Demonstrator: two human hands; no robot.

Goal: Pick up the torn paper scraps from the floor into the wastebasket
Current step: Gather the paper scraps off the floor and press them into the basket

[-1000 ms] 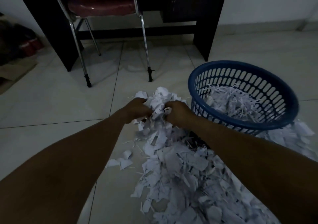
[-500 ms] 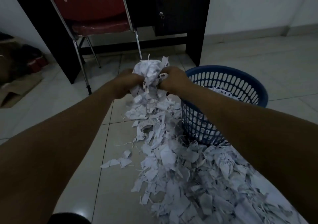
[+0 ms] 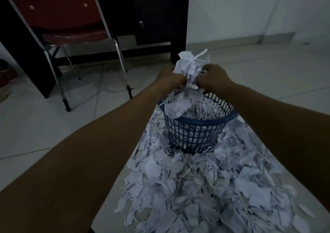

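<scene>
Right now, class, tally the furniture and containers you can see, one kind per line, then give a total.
Wastebasket: 1
Chair: 1
Desk: 1
Total: 3

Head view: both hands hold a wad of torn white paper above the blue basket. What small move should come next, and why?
Probably open both hands to drop it: the left hand and right hand squeeze the wad of torn white paper scraps directly over the blue plastic lattice wastebasket, whose mouth lies below.
</scene>
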